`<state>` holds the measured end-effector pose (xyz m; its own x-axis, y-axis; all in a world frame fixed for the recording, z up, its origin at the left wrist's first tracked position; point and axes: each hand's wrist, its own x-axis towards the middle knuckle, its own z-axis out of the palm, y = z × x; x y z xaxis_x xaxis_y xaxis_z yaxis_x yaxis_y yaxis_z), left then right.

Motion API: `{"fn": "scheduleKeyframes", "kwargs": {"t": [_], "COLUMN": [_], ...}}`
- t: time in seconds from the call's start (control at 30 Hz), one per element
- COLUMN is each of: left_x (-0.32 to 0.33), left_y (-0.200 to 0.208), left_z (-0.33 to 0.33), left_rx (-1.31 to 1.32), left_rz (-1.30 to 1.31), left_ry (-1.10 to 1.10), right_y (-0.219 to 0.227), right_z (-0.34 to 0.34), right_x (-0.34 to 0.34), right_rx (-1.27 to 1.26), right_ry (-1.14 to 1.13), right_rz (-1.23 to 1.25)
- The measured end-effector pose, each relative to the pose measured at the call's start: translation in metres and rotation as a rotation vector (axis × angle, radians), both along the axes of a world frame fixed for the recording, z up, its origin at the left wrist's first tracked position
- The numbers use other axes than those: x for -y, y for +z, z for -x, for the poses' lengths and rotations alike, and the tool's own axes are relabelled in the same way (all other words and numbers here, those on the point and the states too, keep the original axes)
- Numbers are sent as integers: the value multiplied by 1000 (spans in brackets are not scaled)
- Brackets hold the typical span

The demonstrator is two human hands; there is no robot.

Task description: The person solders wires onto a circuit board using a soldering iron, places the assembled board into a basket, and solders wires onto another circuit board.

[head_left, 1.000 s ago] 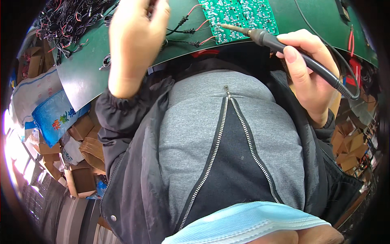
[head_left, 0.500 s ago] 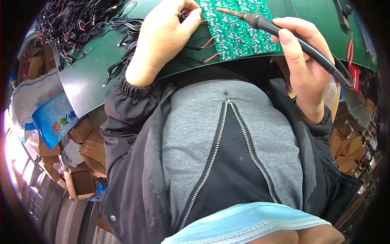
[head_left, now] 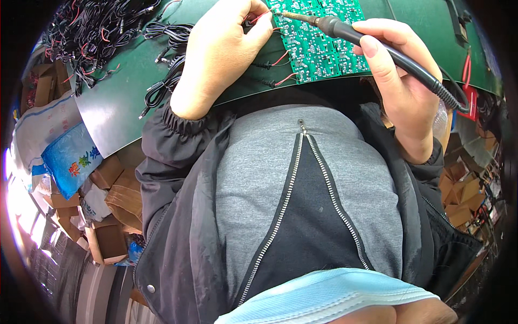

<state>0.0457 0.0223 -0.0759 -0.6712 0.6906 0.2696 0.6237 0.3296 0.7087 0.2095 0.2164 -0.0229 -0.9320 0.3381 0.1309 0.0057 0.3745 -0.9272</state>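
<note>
My right hand (head_left: 404, 81) is closed round the black handle of a soldering iron (head_left: 345, 31). Its metal tip points left and meets the left edge of a green circuit board panel (head_left: 324, 51) dotted with small parts. Pinched in the fingers of my left hand (head_left: 226, 48) is a thin red wire (head_left: 263, 15), its end at that same board edge near the iron's tip. Lower along this edge, red wire ends of black cables (head_left: 265, 82) reach the board. Part of the pinch is hidden behind my left fingers.
A heap of black cables (head_left: 102, 38) with red ends covers the far left of the green table (head_left: 121, 108). More coiled cables (head_left: 167, 81) lie beside my left wrist. Cardboard boxes (head_left: 105, 240) and a blue bag (head_left: 73, 156) stand below left; a red box (head_left: 468, 102) is at right.
The board panel has shifted slightly right and down in view. The iron's tip has moved slightly left relative to the board, closer to the wire in my left fingers.
</note>
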Motion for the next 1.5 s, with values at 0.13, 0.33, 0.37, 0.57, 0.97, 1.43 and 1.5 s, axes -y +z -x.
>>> {"fn": "scheduleKeyframes", "kwargs": {"t": [0.13, 0.33, 0.37, 0.57, 0.97, 1.43, 1.5], "left_x": [-4, -1, -1, 0, 4, 2, 1], "left_y": [-1, -10, -9, -6, -6, 3, 0], "left_z": [2, 6, 6, 10, 5, 16, 14], "left_rx": [62, 4, 8, 28, 137, -123, -141], "left_rz": [14, -38, -39, 22, -34, 22, 14], "left_ry": [16, 3, 2, 24, 16, -46, -34], "right_y": [0, 9, 9, 11, 10, 3, -6], "right_z": [4, -10, -13, -30, -31, -19, -8], "right_x": [-3, -5, -7, -6, 5, 2, 1], "right_rx": [-46, -55, -98, -75, -55, -75, -92], "right_ry": [27, -124, -56, 172, 213, -108, -75], "right_rz": [-84, -125, -114, -144, -202, -23, -18]}}
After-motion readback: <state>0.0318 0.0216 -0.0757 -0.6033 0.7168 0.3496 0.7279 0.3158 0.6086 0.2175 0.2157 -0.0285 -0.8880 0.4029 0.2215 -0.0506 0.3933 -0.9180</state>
